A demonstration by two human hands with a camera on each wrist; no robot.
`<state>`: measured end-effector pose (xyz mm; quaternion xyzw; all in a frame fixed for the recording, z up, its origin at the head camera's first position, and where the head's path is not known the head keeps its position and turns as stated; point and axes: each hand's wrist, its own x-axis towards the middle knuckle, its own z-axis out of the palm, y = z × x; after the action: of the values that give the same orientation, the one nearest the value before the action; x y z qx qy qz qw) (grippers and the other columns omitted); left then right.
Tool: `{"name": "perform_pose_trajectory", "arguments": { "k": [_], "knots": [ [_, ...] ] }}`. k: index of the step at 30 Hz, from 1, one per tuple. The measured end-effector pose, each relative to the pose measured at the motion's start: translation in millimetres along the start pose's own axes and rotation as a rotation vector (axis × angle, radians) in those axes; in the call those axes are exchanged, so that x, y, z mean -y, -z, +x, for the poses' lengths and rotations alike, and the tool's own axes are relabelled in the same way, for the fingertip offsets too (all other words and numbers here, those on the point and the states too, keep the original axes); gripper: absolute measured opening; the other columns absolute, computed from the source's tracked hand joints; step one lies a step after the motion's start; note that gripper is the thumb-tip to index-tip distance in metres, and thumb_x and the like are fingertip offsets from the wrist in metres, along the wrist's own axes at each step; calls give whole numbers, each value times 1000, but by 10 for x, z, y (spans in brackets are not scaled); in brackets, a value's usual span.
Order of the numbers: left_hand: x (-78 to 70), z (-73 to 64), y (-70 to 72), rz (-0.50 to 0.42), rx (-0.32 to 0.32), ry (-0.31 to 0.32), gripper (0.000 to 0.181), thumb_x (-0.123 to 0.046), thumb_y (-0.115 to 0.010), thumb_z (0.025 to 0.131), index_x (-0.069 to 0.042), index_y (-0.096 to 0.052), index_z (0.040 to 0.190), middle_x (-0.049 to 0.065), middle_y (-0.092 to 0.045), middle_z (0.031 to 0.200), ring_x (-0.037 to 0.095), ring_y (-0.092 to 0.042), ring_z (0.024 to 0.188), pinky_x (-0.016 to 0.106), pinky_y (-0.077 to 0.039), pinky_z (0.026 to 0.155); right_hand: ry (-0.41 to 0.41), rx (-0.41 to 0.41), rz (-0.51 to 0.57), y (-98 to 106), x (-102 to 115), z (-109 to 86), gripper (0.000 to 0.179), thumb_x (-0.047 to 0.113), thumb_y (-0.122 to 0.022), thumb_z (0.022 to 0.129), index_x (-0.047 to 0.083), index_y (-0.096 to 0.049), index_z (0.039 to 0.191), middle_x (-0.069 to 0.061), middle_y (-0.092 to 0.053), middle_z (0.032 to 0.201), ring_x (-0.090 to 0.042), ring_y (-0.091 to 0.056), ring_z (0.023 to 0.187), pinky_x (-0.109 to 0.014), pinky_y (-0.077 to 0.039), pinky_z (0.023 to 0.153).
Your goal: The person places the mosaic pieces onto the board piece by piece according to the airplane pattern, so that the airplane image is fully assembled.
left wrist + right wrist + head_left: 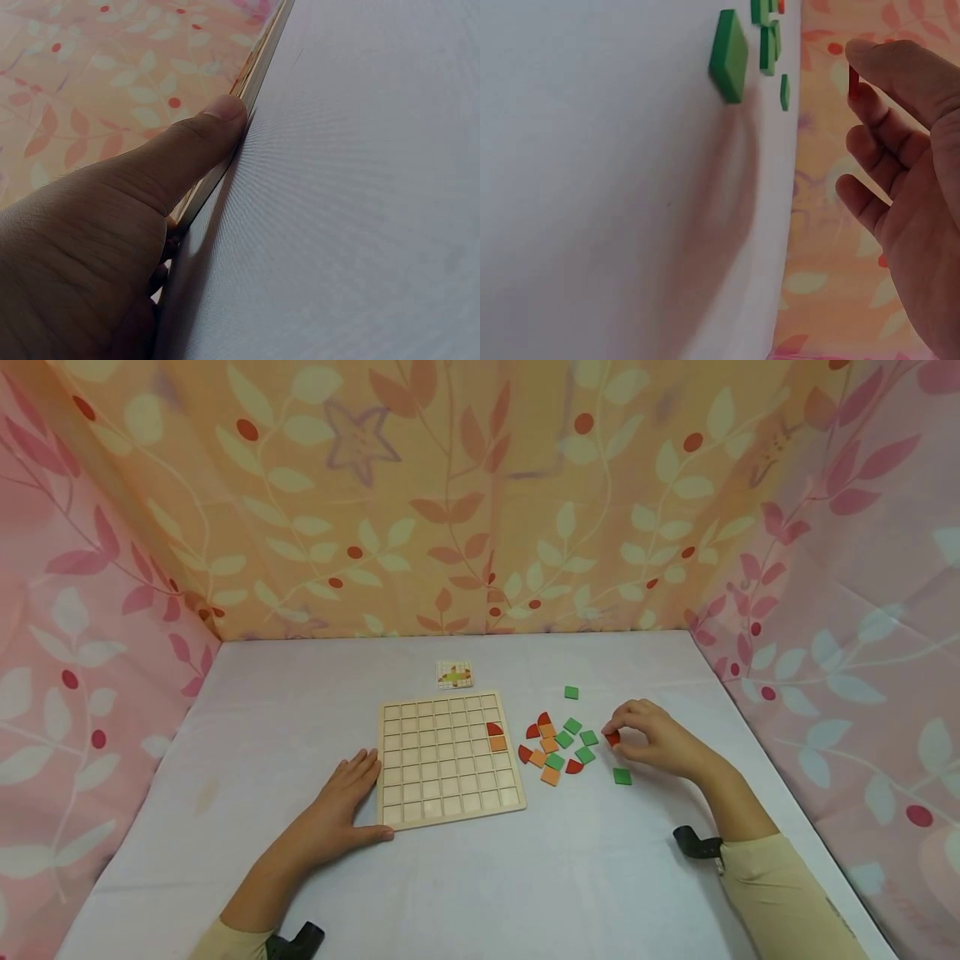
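A wooden grid board (435,760) lies on the table. One red quarter-round piece (494,728) and one orange square (497,743) sit in cells near its right edge. My left hand (341,806) rests at the board's lower left corner, fingers along the left side and thumb (202,135) against the near edge. To the right of the loose pieces, my right hand (663,745) pinches a small red tile (853,81) between thumb and index finger, above the table. The fingers partly hide its shape. A green square (622,776) lies just below that hand.
Loose green squares (573,725), orange squares (551,775) and red quarter-rounds (574,767) lie scattered right of the board. One green square (572,692) sits apart behind them. A small picture card (454,674) lies beyond the board. Patterned curtains (465,527) surround the table.
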<state>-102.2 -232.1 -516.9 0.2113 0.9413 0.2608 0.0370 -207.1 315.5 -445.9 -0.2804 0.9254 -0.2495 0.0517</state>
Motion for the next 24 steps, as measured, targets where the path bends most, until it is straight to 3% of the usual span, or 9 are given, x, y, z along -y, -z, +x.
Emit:
{"name": "perform_pose_trajectory", "arguments": {
  "k": [10,24],
  "knots": [
    [-6,0,1,4,3,7,121,-68,-79,76,0,-25,161,12,-18,171,33,-10,159,42,-3,131,84,-36,-19,9,170,156,27,12,-78,89,16,-74,115,7,-63,115,-19,-50,117,-53,-48,102],
    [-17,-5,7,2,-9,-13,119,-64,-81,76,2,-27,160,15,-20,170,36,-13,158,40,-2,131,117,-3,46,-17,537,452,26,13,-78,90,26,-73,111,10,-62,114,-17,-50,119,-50,-46,105]
  ]
}}
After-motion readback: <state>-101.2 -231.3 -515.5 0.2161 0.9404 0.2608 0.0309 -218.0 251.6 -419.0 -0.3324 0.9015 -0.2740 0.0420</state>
